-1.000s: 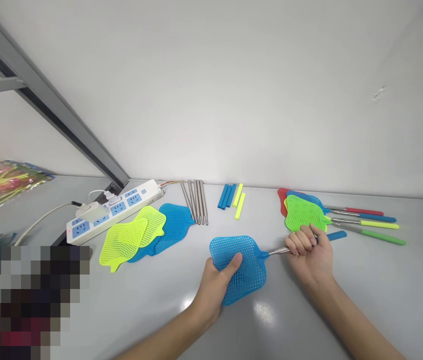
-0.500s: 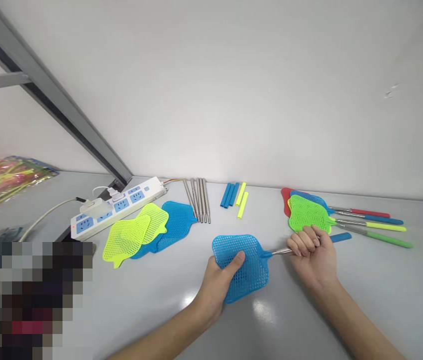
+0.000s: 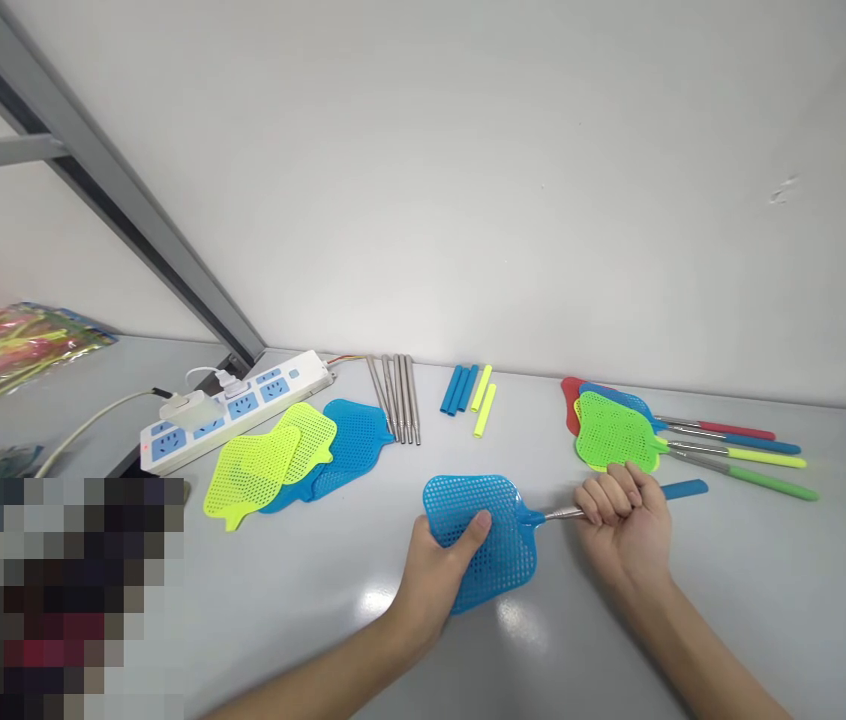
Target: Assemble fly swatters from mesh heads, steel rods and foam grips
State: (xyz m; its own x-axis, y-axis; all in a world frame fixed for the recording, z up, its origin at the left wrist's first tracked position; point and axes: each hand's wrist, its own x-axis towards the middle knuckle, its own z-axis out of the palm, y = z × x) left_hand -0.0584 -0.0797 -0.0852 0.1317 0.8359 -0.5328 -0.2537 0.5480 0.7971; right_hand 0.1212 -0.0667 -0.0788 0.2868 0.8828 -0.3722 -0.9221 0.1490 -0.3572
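"Gripping what, exactly?"

"Left hand (image 3: 434, 575) pinches the blue swatter head (image 3: 496, 548); right hand (image 3: 633, 530) is wrapped round its shaft, the metal rod (image 3: 564, 513) showing between both hands and the blue handle (image 3: 685, 489) poking out beyond the right."

"How to do it well?"

"I'd hold rod and head in one straight line, without bending the mesh. Whether the joint is fully seated, I can't quite tell."

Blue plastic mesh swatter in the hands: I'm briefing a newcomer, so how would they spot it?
Near the front of the grey tabletop, find the bare left hand and right hand. They hold the blue plastic mesh swatter; unlike the multicoloured metal-shafted swatters at right, it is held.
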